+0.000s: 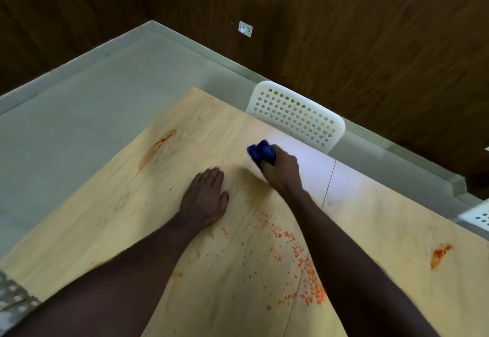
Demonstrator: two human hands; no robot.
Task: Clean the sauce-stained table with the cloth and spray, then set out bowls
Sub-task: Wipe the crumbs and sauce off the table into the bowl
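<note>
The light wooden table (211, 135) fills the lower view. My right hand (281, 171) grips a bunched blue cloth (260, 151) and presses it on the tabletop near the far edge. Flat on the wood to its left lies my left hand (206, 199), fingers straight. An orange sauce smear (156, 148) marks the far left part of the table. Another sauce blotch (440, 254) sits at the right. Several small orange crumbs (304, 265) are scattered under and beside my right forearm. No spray bottle or bowls are in view.
A white perforated chair back (296, 115) stands just beyond the table's far edge. Part of a second white chair (476, 217) shows at the right. Grey floor (79, 114) and dark wood-panelled walls (344, 32) surround the table. A grey speckled object (13, 299) sits bottom left.
</note>
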